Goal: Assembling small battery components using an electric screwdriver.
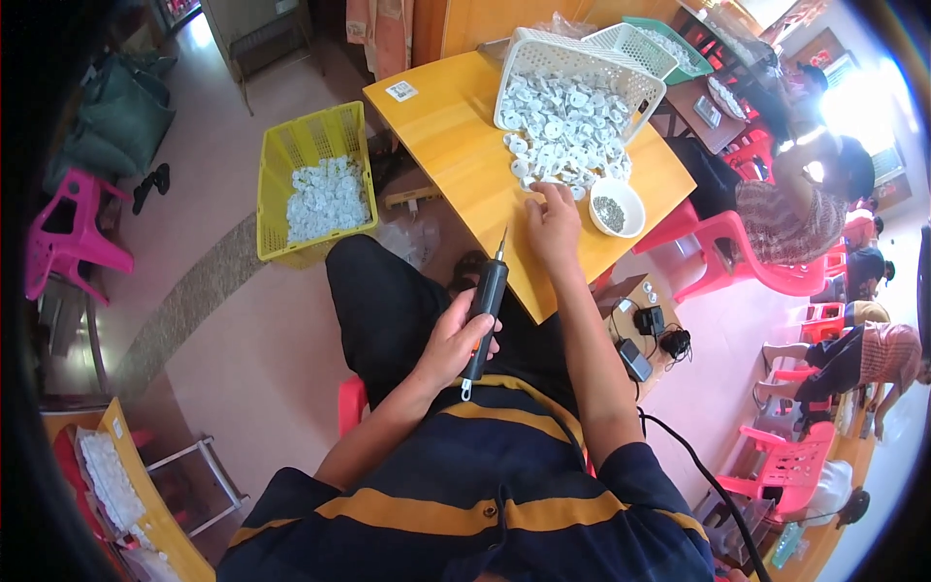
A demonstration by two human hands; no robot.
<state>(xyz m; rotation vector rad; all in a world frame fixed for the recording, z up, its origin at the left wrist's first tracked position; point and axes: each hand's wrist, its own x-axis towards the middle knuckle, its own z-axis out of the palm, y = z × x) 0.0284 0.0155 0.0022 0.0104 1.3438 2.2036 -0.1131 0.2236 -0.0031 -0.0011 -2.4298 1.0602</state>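
1. At nine o'clock, far from the person, a bright pink plastic stool (82, 233) stands on the pale floor.
2. At ten o'clock, a yellow rectangular basket of perforated plastic (310, 126) sits beside the table, holding a mound of small white plastic pieces (330, 199).
3. Near the centre, just toward seven o'clock, the left hand (451, 339) is wrapped around a black cylindrical screwdriver with a thin metal bit (488, 306). The tool is held above the person's lap, its bit pointing between twelve and one o'clock.
4. From eleven round to two o'clock spreads a yellow wooden table (446, 126).
5. At two o'clock, the right hand (555, 228) reaches over the table to the near edge of a heap of white round plastic parts (572, 121). Its fingers are bent and narrowly spaced; whether they grip a part, I cannot tell.
6. At one o'clock, a white perforated plastic basket (567, 53) lies tilted, its mouth facing the person, with the heap spreading out of it onto the table.
7. At two o'clock, just right of the right hand, a round white bowl (635, 206) contains small grey metal pieces (609, 213).
8. At three o'clock, beyond the table, a person in a patterned top (786, 228) sits on a pink plastic chair (752, 272).
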